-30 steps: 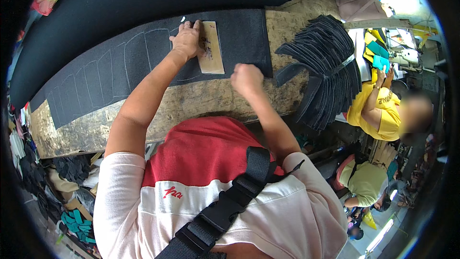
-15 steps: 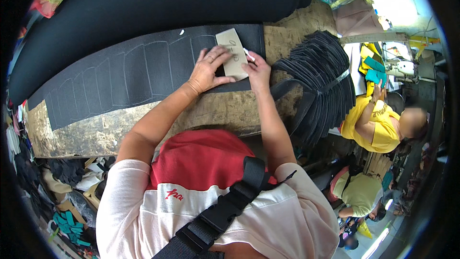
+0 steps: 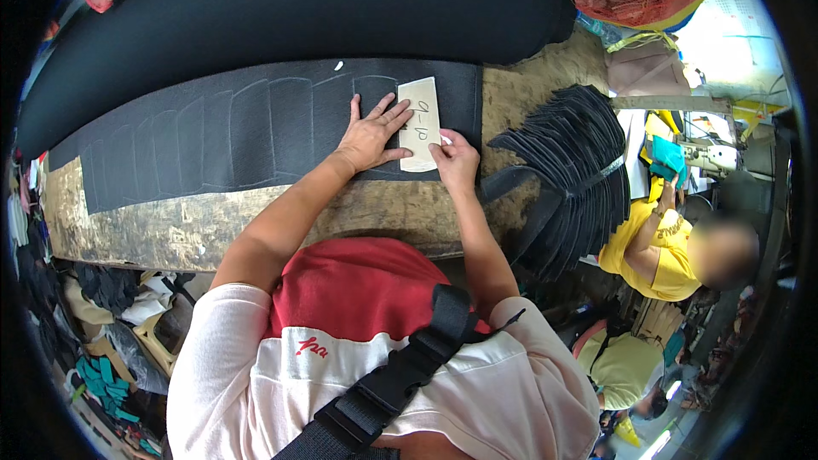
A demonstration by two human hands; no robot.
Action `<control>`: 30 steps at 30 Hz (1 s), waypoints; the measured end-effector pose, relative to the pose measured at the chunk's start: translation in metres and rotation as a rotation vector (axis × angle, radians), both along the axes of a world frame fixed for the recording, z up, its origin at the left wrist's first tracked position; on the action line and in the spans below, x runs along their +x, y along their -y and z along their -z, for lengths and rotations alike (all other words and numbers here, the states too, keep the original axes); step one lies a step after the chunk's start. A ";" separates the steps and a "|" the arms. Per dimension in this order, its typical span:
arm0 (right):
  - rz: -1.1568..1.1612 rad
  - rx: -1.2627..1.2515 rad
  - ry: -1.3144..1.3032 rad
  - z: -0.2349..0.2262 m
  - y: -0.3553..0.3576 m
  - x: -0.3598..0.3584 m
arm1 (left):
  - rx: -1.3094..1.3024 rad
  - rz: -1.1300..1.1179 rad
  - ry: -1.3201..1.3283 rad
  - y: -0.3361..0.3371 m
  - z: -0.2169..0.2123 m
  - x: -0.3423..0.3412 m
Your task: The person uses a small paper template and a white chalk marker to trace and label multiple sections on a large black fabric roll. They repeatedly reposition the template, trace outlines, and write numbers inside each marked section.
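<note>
Black sheet material [image 3: 256,132] lies stretched along the worn wooden bench [image 3: 256,226] across the middle of the frame, and a pale card template [image 3: 420,123] rests on its right end, just short of the sheet's right edge. The left hand [image 3: 372,135] lies flat with fingers spread, pressing the template's left side down; the right hand [image 3: 454,160] is pinched together at the template's lower right corner, though whether it holds a marker cannot be told. Faint traced outlines already run in a row from the left of the sheet up to the template, so most of the strip looks marked, with only a narrow stretch left at the right end. A thick black roll [image 3: 298,8] borders the sheet above, and a fanned stack of cut black pieces [image 3: 571,170] crowds the right, leaving bare bench mainly in front.
</note>
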State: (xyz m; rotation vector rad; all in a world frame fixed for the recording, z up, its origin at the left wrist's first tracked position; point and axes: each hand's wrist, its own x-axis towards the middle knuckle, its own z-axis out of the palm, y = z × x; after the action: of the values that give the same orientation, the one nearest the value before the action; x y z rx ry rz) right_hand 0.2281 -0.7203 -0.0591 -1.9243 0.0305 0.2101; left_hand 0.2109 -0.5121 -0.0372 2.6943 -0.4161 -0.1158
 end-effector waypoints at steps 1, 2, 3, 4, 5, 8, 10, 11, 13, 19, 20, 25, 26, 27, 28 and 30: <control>0.000 0.047 -0.002 -0.001 -0.001 -0.001 | -0.002 -0.007 0.010 0.000 0.000 0.000; 0.010 0.052 -0.020 -0.001 -0.001 -0.002 | -0.007 -0.009 0.020 0.001 0.000 -0.001; 0.010 0.077 -0.028 -0.002 -0.002 -0.003 | 0.003 -0.009 0.017 0.001 0.000 -0.001; 0.018 0.106 -0.044 -0.002 -0.003 -0.003 | 0.003 -0.011 0.024 0.001 0.001 -0.001; 0.026 0.154 -0.041 -0.002 -0.003 -0.002 | 0.004 -0.013 0.029 0.001 0.001 -0.001; 0.077 0.297 -0.086 0.000 -0.002 -0.001 | -0.009 -0.020 0.031 0.001 0.002 -0.001; 0.133 0.364 -0.165 0.001 0.000 -0.003 | -0.058 -0.052 0.043 0.000 0.002 -0.001; 0.138 0.439 -0.168 0.001 0.001 -0.004 | -0.100 -0.081 0.056 -0.001 0.002 0.000; 0.168 0.579 -0.195 0.000 0.002 -0.009 | -0.228 -0.146 0.056 -0.003 0.001 0.001; 0.025 0.701 -0.135 -0.010 -0.017 -0.023 | -0.973 -0.520 -0.206 0.001 -0.011 -0.014; -0.015 0.724 -0.132 -0.011 -0.022 -0.025 | -1.052 -0.567 -0.315 -0.001 -0.014 -0.021; -0.031 0.459 0.076 -0.001 -0.038 -0.019 | -1.290 -0.742 -0.318 -0.051 -0.021 -0.056; 0.004 0.410 0.115 0.003 -0.035 -0.014 | -1.271 -0.754 -0.204 -0.072 -0.019 -0.065; 0.053 0.447 0.153 0.005 -0.027 -0.008 | -1.203 -0.892 -0.143 -0.092 -0.016 -0.072; 0.133 0.454 0.119 0.007 -0.019 -0.001 | -1.183 -0.937 -0.002 -0.114 -0.011 -0.079; 0.190 0.460 0.141 0.008 -0.010 0.012 | -1.009 -1.136 0.087 -0.154 0.002 -0.098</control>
State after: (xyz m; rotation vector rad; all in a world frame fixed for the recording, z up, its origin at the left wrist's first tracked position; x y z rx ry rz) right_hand 0.2406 -0.7105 -0.0676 -1.4624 0.0652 -0.0462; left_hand 0.1129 -0.3578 -0.0388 1.5838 0.8379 0.4207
